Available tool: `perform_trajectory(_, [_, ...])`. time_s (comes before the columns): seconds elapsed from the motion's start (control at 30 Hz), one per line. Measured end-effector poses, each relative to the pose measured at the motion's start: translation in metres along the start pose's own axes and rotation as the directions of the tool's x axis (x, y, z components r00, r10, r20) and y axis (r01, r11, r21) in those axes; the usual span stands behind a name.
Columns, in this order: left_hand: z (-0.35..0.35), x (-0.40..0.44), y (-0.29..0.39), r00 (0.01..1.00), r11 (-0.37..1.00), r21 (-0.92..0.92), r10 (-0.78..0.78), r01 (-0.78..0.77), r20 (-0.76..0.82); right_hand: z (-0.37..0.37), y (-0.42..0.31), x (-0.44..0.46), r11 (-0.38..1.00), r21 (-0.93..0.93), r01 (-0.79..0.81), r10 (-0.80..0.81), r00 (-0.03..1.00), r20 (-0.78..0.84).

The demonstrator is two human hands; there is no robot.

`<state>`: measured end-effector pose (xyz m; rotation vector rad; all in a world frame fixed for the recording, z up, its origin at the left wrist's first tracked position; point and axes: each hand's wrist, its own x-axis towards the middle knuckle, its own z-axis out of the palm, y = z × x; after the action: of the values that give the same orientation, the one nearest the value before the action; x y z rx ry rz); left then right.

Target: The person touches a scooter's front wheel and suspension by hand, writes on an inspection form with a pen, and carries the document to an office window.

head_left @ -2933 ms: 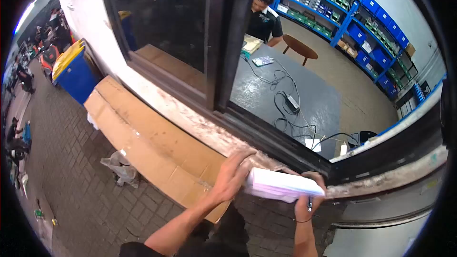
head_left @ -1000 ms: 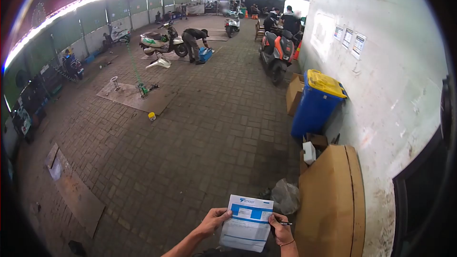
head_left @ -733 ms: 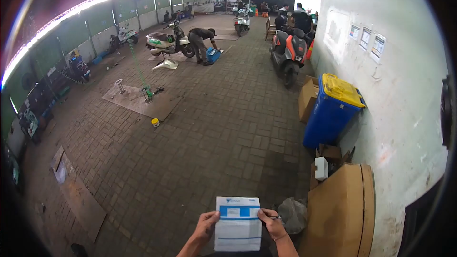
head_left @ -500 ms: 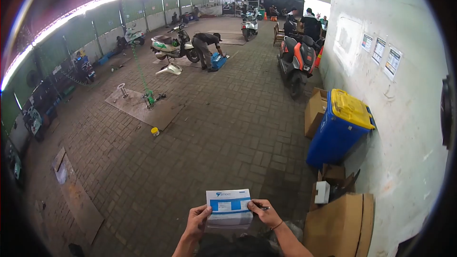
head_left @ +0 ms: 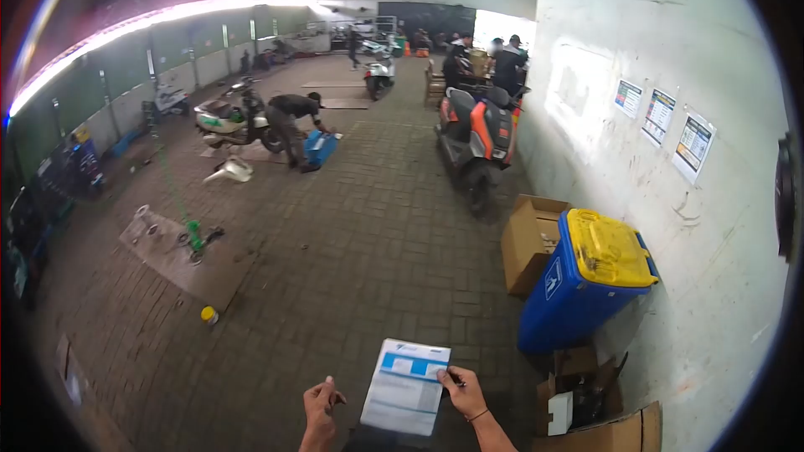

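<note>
My right hand (head_left: 463, 393) pinches the upper right edge of a printed paper form (head_left: 400, 398) with blue bands and a logo at its top. A small dark tip, like the end of a pen, shows by the right fingers. The sheet hangs tilted at the bottom centre of the head view, its printed side towards me. To its left, my left hand (head_left: 322, 408) is apart from the paper, thumb raised and fingers loosely bent, with nothing visible in it.
On the right stand a blue bin (head_left: 553, 301) with a yellow lid, cardboard boxes (head_left: 523, 255) and a wall (head_left: 653, 167) with posted sheets. A red-and-black scooter (head_left: 477, 138) is parked ahead. Further left, a person (head_left: 293, 130) bends over a blue box (head_left: 319, 147) beside another scooter (head_left: 230, 121).
My left hand has let go of the form and moved left. The paper now hangs longer and tilted from my right hand. The view has turned slightly right and up.
</note>
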<state>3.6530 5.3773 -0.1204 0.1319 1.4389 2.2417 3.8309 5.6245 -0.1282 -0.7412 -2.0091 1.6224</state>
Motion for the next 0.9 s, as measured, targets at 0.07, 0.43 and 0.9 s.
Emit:
perform_trajectory(0.07, [0.019,0.055,0.015,1.000,0.993,0.114,-0.017,0.016,0.010,-0.009,-0.011,0.045,1.000,0.019,0.003,-0.001,0.998,-0.070])
perform_trajectory(0.43, [0.171,0.384,0.037,0.888,0.757,0.612,-0.096,-0.229,0.451,-0.004,-0.043,0.359,0.935,0.318,-0.155,0.140,0.988,0.069])
perform_trajectory(0.9, [0.207,0.758,0.061,0.968,0.982,-0.098,0.139,-0.162,-0.208,0.045,-0.105,0.872,0.922,-0.135,0.363,-0.263,0.844,0.468])
